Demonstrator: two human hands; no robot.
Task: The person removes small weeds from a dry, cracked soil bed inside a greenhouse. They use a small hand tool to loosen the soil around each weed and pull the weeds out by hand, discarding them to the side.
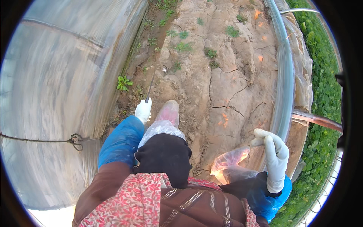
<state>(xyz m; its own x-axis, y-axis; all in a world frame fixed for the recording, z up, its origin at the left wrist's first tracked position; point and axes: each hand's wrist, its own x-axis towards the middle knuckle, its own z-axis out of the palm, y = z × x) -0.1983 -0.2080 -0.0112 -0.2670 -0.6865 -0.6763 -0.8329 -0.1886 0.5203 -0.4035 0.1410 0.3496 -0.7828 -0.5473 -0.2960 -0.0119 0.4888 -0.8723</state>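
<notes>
My left hand (pixel 143 111), in a white glove and blue sleeve cover, grips a hand hoe (pixel 151 85) by its handle. The hoe's thin dark shaft points away from me, and its blurred head is at the soil among small weeds. A leafy green weed (pixel 124 83) grows just left of the shaft. Out to the right, my right hand (pixel 273 159) is raised in a white glove, fingers apart and holding nothing. Between my hands are my feet in clear plastic covers: one boot (pixel 168 112) ahead of my knee, the other (pixel 231 163) near my right hand.
Cracked bare soil (pixel 227 90) stretches ahead, with scattered weeds (pixel 183 46) and orange patches. Plastic sheeting (pixel 56 85) rises along the left, crossed by a knotted cord (pixel 76 140). A rolled plastic edge (pixel 285 71) borders the right; dense green plants (pixel 326 76) grow beyond it.
</notes>
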